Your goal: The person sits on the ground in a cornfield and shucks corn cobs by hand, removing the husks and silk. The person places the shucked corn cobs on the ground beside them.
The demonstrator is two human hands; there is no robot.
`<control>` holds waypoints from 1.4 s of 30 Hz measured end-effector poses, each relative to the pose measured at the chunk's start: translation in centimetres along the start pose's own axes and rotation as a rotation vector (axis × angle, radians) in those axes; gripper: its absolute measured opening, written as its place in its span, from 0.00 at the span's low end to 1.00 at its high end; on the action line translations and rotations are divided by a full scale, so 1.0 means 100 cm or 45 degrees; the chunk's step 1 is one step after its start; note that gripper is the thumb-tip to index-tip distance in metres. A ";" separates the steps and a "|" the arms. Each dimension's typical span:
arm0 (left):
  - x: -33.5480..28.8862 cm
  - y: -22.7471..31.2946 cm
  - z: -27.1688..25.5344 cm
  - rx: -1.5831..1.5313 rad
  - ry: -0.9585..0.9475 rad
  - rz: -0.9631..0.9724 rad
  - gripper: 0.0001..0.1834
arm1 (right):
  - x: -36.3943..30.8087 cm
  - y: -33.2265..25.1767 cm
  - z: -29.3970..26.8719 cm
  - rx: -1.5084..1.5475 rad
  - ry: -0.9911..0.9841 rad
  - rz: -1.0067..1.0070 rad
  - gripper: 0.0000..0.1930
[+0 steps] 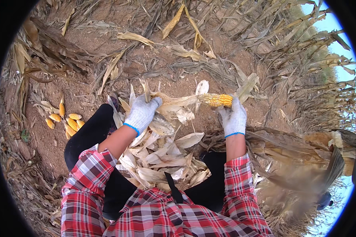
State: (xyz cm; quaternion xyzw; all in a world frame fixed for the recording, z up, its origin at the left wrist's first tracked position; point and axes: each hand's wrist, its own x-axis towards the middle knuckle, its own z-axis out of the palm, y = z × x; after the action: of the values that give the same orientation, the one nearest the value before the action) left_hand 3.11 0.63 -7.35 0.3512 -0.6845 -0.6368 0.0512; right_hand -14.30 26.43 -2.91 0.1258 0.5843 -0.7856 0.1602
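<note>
Both my hands wear white knitted gloves with blue cuffs. My right hand (232, 117) is closed round one end of a yellow ear of corn (216, 100), which lies level and mostly bare, with paler kernels toward its left end. From that left end a strip of dry husk and silk (178, 100) stretches across to my left hand (142, 112), whose fingers are closed on it. Below and between the hands, a heap of pale loose husks (158, 154) covers the ground between my legs.
Several husked ears of corn (72, 123) lie on the brown soil at the left. Dry stalks and leaves (51, 55) are strewn at the far left. Standing dry corn (324, 59) rises along the right edge. A bundle of dry stalks (288, 148) lies right of my right hand.
</note>
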 end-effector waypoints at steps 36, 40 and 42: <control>-0.030 0.036 0.025 -0.856 -0.688 -0.153 0.33 | -0.086 0.015 0.078 -0.763 -0.739 0.279 0.21; -0.026 0.021 0.023 -0.579 -0.591 -0.163 0.30 | -0.076 0.030 0.064 -1.009 -0.852 -0.055 0.07; -0.033 0.043 0.017 -0.527 -0.616 -0.262 0.29 | -0.075 0.025 0.064 -0.911 -0.706 0.043 0.07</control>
State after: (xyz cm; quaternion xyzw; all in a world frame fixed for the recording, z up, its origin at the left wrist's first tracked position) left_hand 2.92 3.65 -2.55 0.2394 -0.4938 -0.8291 -0.1072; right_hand -6.47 20.41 -0.36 -0.1433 0.7520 -0.5355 0.3568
